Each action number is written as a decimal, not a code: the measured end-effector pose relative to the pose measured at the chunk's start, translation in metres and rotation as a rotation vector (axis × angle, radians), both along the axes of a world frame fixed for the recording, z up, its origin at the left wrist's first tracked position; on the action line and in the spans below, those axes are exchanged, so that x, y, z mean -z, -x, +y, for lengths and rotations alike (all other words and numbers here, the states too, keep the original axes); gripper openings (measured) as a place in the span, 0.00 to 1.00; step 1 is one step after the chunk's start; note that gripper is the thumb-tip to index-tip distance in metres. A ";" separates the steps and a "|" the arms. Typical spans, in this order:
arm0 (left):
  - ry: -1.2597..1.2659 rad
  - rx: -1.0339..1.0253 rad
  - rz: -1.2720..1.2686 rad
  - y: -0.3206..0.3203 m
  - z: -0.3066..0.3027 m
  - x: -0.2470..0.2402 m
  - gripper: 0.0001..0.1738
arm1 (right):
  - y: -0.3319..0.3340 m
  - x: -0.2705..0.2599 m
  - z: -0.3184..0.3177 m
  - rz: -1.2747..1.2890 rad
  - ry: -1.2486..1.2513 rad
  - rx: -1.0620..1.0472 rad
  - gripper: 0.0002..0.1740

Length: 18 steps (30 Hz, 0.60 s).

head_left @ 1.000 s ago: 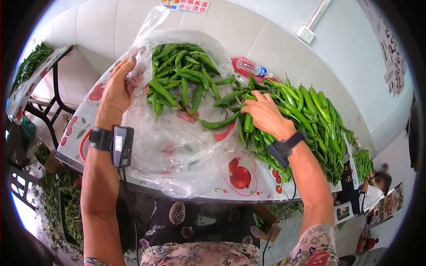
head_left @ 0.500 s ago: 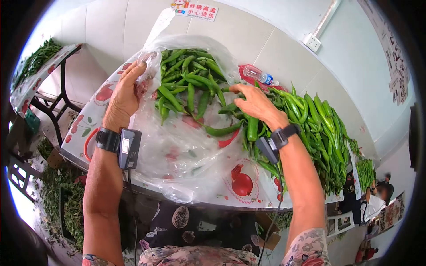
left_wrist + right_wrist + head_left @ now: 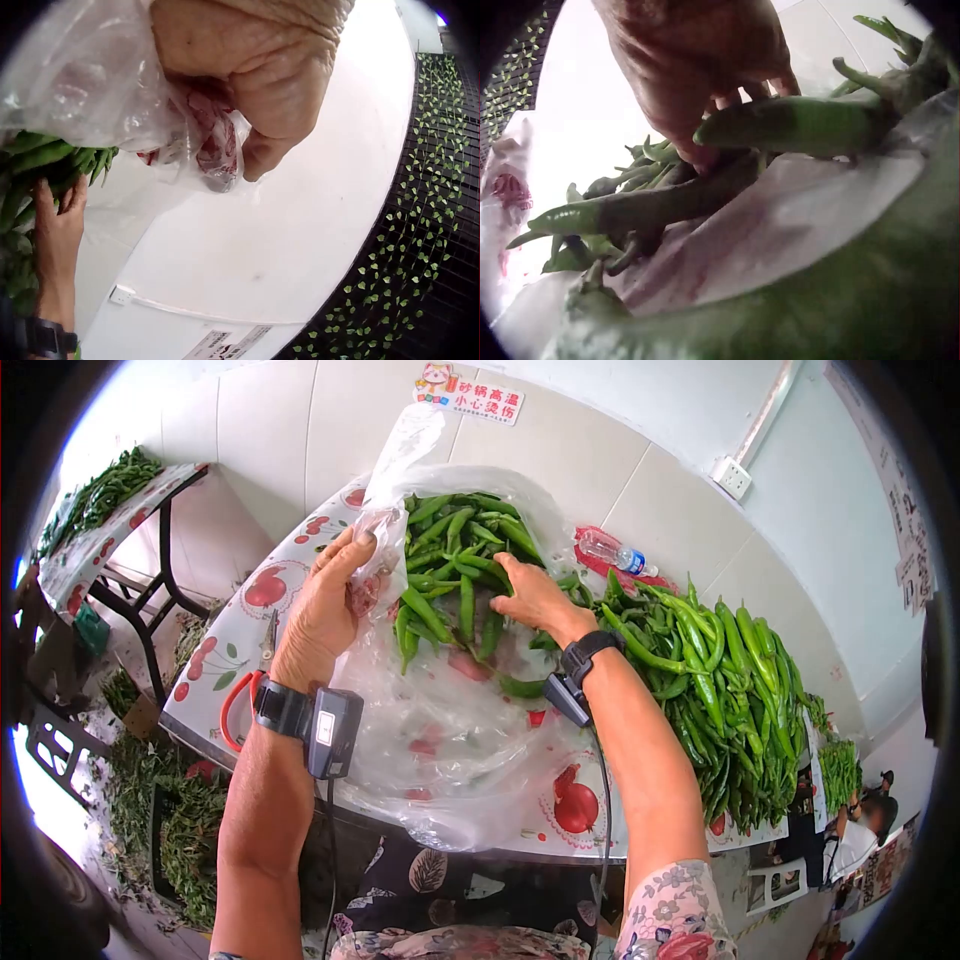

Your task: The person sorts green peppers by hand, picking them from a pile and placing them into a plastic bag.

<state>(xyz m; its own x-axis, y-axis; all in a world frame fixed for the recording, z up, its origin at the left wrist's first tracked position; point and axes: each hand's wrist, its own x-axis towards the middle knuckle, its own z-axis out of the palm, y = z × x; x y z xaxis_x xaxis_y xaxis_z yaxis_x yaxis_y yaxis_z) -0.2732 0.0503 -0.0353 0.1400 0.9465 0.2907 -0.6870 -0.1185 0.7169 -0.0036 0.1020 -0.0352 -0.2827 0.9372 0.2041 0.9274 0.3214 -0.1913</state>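
My left hand (image 3: 322, 605) grips the gathered edge of a clear plastic bag (image 3: 430, 725) on its left side; the bunched film (image 3: 217, 146) shows under my fingers in the left wrist view. Long green peppers (image 3: 425, 618) lie heaped at the bag's mouth. Among them is my right hand (image 3: 540, 600), thumb and fingers spread over the heap's right edge. In the right wrist view its fingertips go down behind one green pepper (image 3: 802, 124), and the thumb meets a lower pepper (image 3: 667, 204). I cannot tell whether it holds one.
A large pile of green peppers (image 3: 740, 700) covers the table's right side. Behind it lies a plastic bottle (image 3: 615, 552) on something red. Red-handled scissors (image 3: 240, 710) lie by my left wrist. Another table (image 3: 110, 545) with greens stands at left, and leafy trimmings (image 3: 195, 850) cover the floor.
My right hand has moved left from the pepper pile to the peppers in the bag. The left hand keeps its grip on the bag. The head view has shifted.
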 end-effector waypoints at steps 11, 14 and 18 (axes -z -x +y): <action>-0.010 -0.089 0.050 0.001 0.005 0.003 0.23 | 0.011 0.019 0.005 0.015 -0.162 -0.112 0.15; -0.011 -0.052 0.064 0.003 0.002 0.002 0.23 | 0.012 0.011 -0.007 0.049 -0.089 -0.060 0.17; -0.047 0.012 0.083 0.006 0.000 0.001 0.24 | 0.010 0.005 -0.024 0.103 -0.062 -0.051 0.18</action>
<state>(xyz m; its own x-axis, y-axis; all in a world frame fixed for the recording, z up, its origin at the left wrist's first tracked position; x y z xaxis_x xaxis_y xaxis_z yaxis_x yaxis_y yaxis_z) -0.2789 0.0500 -0.0360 0.1767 0.9302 0.3218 -0.6270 -0.1457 0.7653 -0.0134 0.0783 -0.0400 -0.3040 0.9070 0.2916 0.8863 0.3815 -0.2627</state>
